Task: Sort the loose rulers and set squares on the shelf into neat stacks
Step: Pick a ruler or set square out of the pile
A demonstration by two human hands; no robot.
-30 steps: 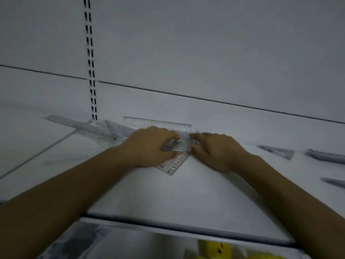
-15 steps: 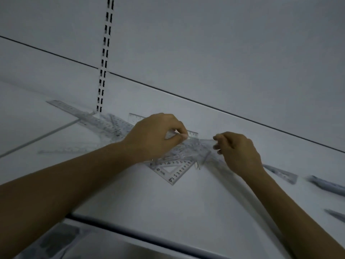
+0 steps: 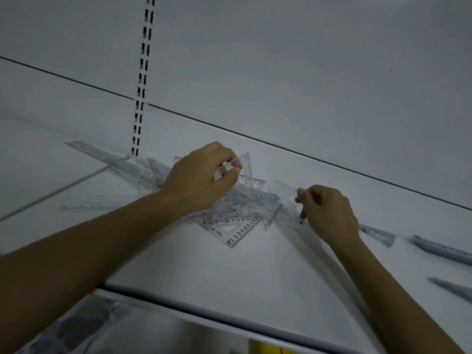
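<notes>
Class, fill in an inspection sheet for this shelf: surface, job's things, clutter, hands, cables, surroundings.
Surface: white shelf, matte.
Job's things: tangled pile of clear rulers and set squares at centre; long ruler juts left; lone set square lies right.
Clutter: grey pieces at far right, blurred.
Hands: left hand pinches a raised set square; right hand pinches a clear ruler at the pile's edge.
Cables: nothing seen.
Surroundings: slotted upright on back panel; yellow item below.
</notes>
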